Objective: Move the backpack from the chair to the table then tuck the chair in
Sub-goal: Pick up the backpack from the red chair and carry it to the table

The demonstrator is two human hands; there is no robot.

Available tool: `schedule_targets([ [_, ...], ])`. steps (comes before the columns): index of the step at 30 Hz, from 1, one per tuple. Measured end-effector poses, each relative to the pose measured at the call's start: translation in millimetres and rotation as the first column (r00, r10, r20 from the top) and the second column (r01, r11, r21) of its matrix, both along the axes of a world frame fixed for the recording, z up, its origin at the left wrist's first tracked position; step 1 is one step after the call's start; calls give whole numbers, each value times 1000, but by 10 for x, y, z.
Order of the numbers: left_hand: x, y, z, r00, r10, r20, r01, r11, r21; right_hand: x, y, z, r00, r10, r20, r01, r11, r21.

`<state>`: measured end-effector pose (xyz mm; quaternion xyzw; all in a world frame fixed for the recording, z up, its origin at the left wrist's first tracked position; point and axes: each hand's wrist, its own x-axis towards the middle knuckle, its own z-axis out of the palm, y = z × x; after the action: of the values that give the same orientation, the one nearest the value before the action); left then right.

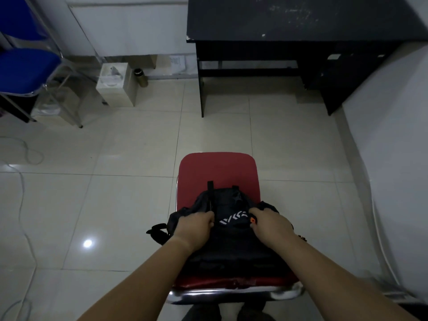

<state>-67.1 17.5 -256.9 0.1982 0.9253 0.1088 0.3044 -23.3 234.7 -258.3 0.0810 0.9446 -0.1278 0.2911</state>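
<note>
Both hands, left (195, 224) and right (269, 224), clench the backpack (231, 237) on the chair (217, 167), ready to lift it deskward (289, 17).

A: The room is looking dim and bluish; one small bright spot is glaring off the glossy floor tiles (87, 243).

B: The wide lens is bending the wall (393, 135) at the right edge, and the black backpack (231, 242) is losing its detail in shadow, with corners blurring.
</note>
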Motion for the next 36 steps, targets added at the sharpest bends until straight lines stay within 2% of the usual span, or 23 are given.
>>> schedule_targets([
  [4,-209,199,315,964,82,-254,-44,987,153,-244,237,327,985,-40,-167,27,997,-76],
  [8,-469,593,817,900,150,-410,-29,958,286,-528,708,797,955,-113,-276,75,987,-144],
  [16,-623,1885,1544,860,239,-450,-29,905,424,-762,2023,1711,867,-241,-437,109,946,-306],
  [20,-699,2616,1835,850,224,-477,13,896,444,-787,2681,2024,813,-272,-514,113,941,-319],
  [23,-815,3084,2005,821,135,-554,108,917,384,-824,3104,2220,765,-308,-566,129,934,-334],
  [27,-1055,3574,2112,771,-69,-633,212,965,152,-961,3600,2415,696,-343,-631,139,926,-351],
  [32,-1515,4190,2168,709,-146,-690,308,944,117,-1321,4159,2591,641,-330,-693,115,934,-338],
  [36,-2044,4644,2173,611,-112,-784,326,938,120,-1767,4632,2713,617,-347,-706,136,931,-339],
])
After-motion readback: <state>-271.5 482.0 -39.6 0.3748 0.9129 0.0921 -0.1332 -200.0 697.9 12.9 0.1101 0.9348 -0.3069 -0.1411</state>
